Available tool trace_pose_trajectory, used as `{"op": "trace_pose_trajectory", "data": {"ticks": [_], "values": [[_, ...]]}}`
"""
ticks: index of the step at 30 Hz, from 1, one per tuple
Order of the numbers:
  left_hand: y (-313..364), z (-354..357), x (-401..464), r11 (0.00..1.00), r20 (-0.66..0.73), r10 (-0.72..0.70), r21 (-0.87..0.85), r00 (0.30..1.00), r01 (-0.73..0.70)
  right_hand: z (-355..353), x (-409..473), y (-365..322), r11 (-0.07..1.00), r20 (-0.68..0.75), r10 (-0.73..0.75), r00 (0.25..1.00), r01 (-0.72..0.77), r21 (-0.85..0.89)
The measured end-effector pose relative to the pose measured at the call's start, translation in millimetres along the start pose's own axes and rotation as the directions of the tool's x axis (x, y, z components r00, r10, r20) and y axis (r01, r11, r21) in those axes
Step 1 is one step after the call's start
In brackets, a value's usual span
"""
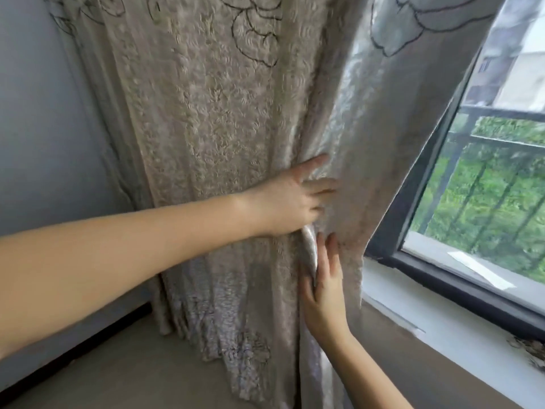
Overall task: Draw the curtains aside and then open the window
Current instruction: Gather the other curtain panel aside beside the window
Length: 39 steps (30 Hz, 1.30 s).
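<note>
A beige patterned curtain (224,119) with dark flower outlines hangs bunched across the left and middle of the head view. My left hand (295,196) reaches across and presses into a fold of the cloth, fingers spread and partly buried in it. Below it, my right hand (323,290) lies flat against the same fold with fingers up, the thumb hooked round the fabric edge. To the right the window (483,202) shows, its dark frame (460,278) and glass uncovered, sash shut as far as I can see.
A white sill (442,314) runs under the window, with a strip of white tape (480,270) on the ledge. Dark railing bars and green foliage stand outside. A grey wall (38,128) is on the left, and the floor (118,376) lies below.
</note>
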<state>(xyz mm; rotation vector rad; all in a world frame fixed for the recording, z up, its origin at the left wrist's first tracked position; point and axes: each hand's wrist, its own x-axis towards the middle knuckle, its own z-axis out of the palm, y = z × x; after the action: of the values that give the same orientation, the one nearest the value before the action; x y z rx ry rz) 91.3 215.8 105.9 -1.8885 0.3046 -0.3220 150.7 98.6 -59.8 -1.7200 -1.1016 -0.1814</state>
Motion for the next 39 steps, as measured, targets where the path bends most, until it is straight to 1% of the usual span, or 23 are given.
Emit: {"op": "trace_pose_trajectory", "data": {"ticks": [3,5,9,12,14,16,20,23,26,30,34,37,39], "values": [[-23,57,-22,0.990,-0.112,-0.069,-0.130,0.991,0.054,47,35,-8,0.995,0.014,-0.032,0.999,0.031,0.090],[-39,90,-42,0.980,-0.140,-0.108,-0.183,0.984,0.082,84,60,-16,0.985,-0.016,-0.055,0.998,0.057,0.161],[-75,146,-89,0.970,-0.132,-0.174,-0.192,0.976,0.148,157,116,-36,0.965,-0.055,-0.096,0.994,0.106,0.240],[-105,190,-125,0.962,-0.130,-0.240,-0.168,0.962,0.217,207,162,-53,0.936,-0.072,-0.178,0.981,0.192,0.295],[-121,220,-147,0.944,-0.126,-0.289,-0.203,0.949,0.260,244,189,-61,0.924,-0.093,-0.226,0.970,0.244,0.296],[-131,251,-171,0.926,-0.139,-0.332,-0.237,0.933,0.294,284,209,-67,0.925,-0.099,-0.238,0.966,0.257,0.279],[-152,314,-223,0.905,-0.158,-0.389,-0.250,0.908,0.344,361,243,-85,0.918,-0.099,-0.278,0.956,0.294,0.266],[-169,359,-261,0.886,-0.177,-0.428,-0.273,0.886,0.374,417,267,-102,0.929,-0.092,-0.257,0.962,0.272,0.249],[-189,403,-298,0.877,-0.149,-0.422,-0.317,0.894,0.361,474,291,-117,0.942,-0.108,-0.208,0.972,0.229,0.247],[-220,462,-341,0.863,-0.130,-0.431,-0.348,0.893,0.366,541,330,-144,0.940,-0.140,-0.204,0.969,0.234,0.249],[-249,523,-370,0.821,-0.073,-0.474,-0.397,0.877,0.411,597,371,-157,0.950,-0.077,-0.140,0.987,0.156,0.271],[-266,570,-386,0.796,-0.018,-0.489,-0.418,0.872,0.437,631,404,-161,0.960,0.032,-0.062,0.998,0.051,0.276],[-278,600,-394,0.764,0.028,-0.507,-0.447,0.861,0.465,656,427,-161,0.965,0.064,-0.080,0.995,0.061,0.256]]}}
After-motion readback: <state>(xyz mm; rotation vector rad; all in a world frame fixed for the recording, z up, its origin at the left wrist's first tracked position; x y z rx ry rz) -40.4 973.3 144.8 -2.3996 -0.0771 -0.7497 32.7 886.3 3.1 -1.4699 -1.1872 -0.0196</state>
